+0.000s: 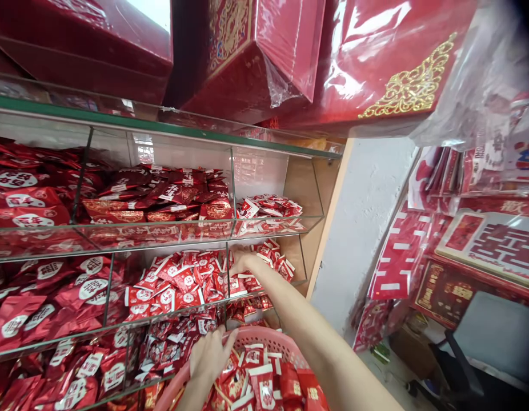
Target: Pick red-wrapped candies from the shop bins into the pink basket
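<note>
My right hand [242, 264] reaches into a glass-fronted shelf compartment and is among small red-and-white packets [268, 251]. Its fingertips are partly hidden behind the glass divider, so I cannot make out whether they hold a packet. Lower down, my left hand [209, 355] grips the left rim of a pink plastic basket [285, 342], with the thumb toward the inside. Inside the basket lie many red packets [264, 385] with white and gold print. More red packets [179, 279] fill the compartment left of my right hand.
Glass shelves [196, 134] with thin dividers hold heaps of red packets on the left. Large red boxes [388, 68] in clear wrap overhang from above. A white wall [359, 211] stands right of the shelf, with hanging red goods [401, 251] and a chair [483, 342] beyond.
</note>
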`<state>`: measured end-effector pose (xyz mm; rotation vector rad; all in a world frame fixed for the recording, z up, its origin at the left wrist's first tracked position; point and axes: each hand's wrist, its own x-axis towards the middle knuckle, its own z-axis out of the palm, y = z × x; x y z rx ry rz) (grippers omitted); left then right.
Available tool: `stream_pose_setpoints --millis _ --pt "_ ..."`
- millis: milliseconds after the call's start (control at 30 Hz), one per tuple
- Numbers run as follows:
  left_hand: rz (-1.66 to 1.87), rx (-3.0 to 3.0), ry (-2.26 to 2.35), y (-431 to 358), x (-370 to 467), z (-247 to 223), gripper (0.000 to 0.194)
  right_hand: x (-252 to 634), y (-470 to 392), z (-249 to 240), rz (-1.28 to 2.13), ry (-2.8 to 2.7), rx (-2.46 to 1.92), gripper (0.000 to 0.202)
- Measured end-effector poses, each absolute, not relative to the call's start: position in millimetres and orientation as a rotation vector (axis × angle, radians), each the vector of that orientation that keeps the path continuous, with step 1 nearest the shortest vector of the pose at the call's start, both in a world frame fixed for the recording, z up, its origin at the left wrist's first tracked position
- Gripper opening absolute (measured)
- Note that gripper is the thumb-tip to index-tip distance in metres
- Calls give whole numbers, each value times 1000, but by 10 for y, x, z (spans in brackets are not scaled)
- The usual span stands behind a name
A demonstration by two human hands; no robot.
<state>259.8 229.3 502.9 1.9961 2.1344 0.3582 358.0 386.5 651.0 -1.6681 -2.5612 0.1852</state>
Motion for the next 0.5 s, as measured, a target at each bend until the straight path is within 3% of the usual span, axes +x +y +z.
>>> stream_pose_setpoints --millis 200,400,500 --pt "381 2012 2126 2324 2587 4994 65 3416 3815 6422 1 -2521 -1699 83" --pt "398 2017 2124 2314 2582 4970 65 3422 3793 6363 -108 -2402 -1674 51" --pt "378 2016 2141 2319 2586 4971 63 3406 3842 6333 -87 -2406 -1692 50"
